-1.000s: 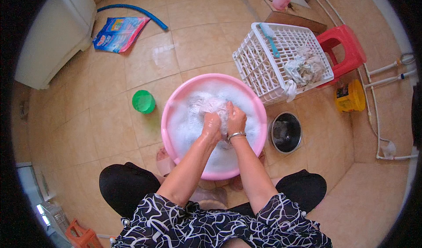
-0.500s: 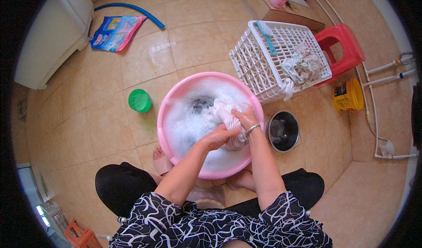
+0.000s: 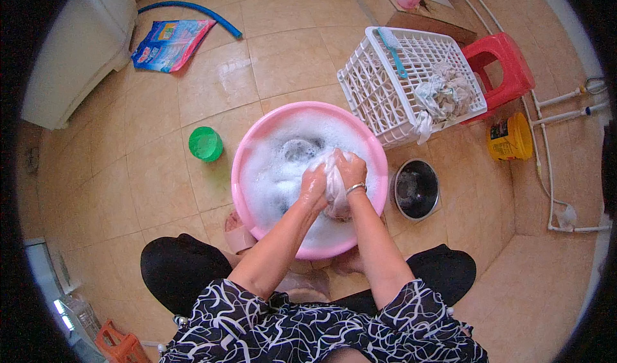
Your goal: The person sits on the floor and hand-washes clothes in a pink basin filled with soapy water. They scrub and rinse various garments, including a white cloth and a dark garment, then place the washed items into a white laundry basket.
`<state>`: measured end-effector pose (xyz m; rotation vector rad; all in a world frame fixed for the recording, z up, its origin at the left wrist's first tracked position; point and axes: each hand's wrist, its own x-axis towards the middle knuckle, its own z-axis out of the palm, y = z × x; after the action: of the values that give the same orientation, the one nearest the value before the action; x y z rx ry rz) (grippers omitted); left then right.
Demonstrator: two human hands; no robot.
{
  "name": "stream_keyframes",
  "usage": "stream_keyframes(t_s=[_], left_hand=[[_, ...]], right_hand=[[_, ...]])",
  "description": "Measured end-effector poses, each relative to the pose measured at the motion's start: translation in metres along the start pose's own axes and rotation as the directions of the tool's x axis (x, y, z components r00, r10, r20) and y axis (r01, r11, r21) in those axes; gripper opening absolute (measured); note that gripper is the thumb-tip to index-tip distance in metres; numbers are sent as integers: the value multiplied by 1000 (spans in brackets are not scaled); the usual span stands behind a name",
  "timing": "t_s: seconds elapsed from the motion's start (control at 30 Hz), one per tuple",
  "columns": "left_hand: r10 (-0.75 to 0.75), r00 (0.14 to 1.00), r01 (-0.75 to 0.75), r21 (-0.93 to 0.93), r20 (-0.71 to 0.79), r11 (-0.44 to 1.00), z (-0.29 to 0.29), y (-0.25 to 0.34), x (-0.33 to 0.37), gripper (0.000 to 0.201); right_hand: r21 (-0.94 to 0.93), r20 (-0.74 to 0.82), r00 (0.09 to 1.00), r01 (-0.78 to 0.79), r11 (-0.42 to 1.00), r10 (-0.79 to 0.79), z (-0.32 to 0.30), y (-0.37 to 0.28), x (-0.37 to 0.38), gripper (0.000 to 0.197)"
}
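Note:
A pink basin (image 3: 239, 192) full of white suds stands on the floor in front of me. Over its middle, my left hand (image 3: 314, 186) and my right hand (image 3: 351, 170) are both closed on a wet, pale pink cloth (image 3: 335, 186). The cloth is bunched between them, and its lower part hangs toward the suds near my wrists. Foam clings to the cloth and to my fingers. A silver bangle circles my right wrist. Dark patches of water show through the foam beyond my hands; what lies under it is hidden.
Left of the basin stands a green cup (image 3: 205, 144); right of it, a dark-bottomed metal bowl (image 3: 416, 189). A white upturned basket (image 3: 385, 99) carries a crumpled cloth (image 3: 445, 96) and a blue brush (image 3: 393, 53). Beyond are a red stool (image 3: 508, 61), yellow bucket (image 3: 509, 138) and detergent bag (image 3: 168, 46).
My hands have come closer together and shifted left, both still on the pale pink cloth. The cloth now hangs bunched between them instead of stretching across the suds.

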<state>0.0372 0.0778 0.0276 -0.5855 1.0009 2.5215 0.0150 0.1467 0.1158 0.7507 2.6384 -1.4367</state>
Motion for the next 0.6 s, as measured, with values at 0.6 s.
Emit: stream_keyframes(t_s=[0.6], left_hand=[[-161,952,181,-52,259,982,57,76,-41,29]], right_hand=[[821,-9,992,-63,567,123,-9,33,32,19]])
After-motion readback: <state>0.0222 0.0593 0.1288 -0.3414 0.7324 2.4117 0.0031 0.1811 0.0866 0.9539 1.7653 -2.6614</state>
